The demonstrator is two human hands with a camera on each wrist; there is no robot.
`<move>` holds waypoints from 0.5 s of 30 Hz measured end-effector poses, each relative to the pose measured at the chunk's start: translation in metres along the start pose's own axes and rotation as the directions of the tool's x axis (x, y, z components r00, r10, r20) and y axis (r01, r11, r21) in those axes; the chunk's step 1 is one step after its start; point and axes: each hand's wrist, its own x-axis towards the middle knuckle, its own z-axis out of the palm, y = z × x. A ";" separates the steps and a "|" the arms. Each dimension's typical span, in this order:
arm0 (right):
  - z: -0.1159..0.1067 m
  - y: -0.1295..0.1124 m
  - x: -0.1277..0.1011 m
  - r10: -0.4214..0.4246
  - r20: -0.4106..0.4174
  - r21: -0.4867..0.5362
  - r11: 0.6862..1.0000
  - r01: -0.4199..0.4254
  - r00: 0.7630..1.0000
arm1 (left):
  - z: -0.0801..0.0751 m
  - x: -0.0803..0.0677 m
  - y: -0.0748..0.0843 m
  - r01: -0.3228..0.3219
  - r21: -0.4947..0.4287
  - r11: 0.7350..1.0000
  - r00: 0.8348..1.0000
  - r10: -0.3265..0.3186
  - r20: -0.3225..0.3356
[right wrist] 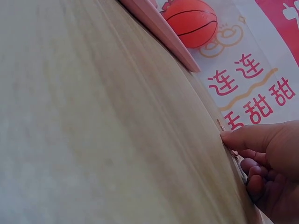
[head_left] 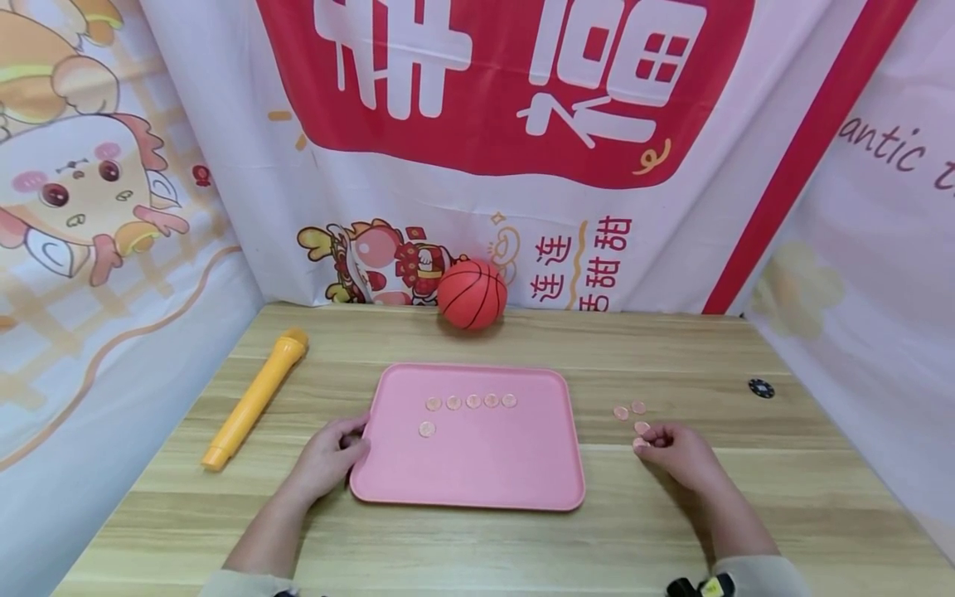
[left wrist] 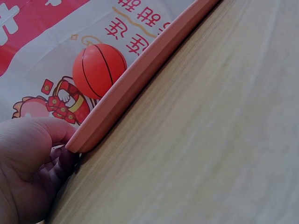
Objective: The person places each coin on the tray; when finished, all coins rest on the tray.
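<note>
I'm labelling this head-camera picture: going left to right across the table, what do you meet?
Yellow tube → left hand → pink tray → loose pink discs → right hand → black disc.

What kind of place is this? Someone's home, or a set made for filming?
Probably a small staged booth, not a lived-in room: printed cartoon banners wall in a wooden table on three sides. On it lie only a few props: a pink tray, a toy basketball and a yellow stick.
</note>
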 end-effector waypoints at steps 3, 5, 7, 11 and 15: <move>0.002 0.000 -0.001 -0.024 -0.016 0.009 1.000 0.024 1.000 | 0.000 0.000 0.000 0.006 -0.001 1.000 1.000 -0.006 0.001; 0.003 -0.001 -0.002 -0.045 -0.025 0.028 0.999 0.046 0.999 | 0.000 0.000 0.000 0.005 0.000 1.000 1.000 -0.005 0.002; 0.004 -0.001 -0.002 -0.062 -0.037 0.047 0.997 0.064 0.997 | 0.000 -0.001 0.000 0.005 0.004 1.000 1.000 -0.005 0.003; 0.006 -0.002 -0.003 -0.067 -0.054 0.092 0.993 0.072 0.996 | 0.000 -0.001 0.001 0.005 0.007 1.000 1.000 -0.005 0.003; 0.007 -0.003 -0.003 -0.061 -0.038 0.234 0.970 0.069 0.997 | 0.000 -0.001 0.001 0.004 0.004 1.000 1.000 -0.004 -0.001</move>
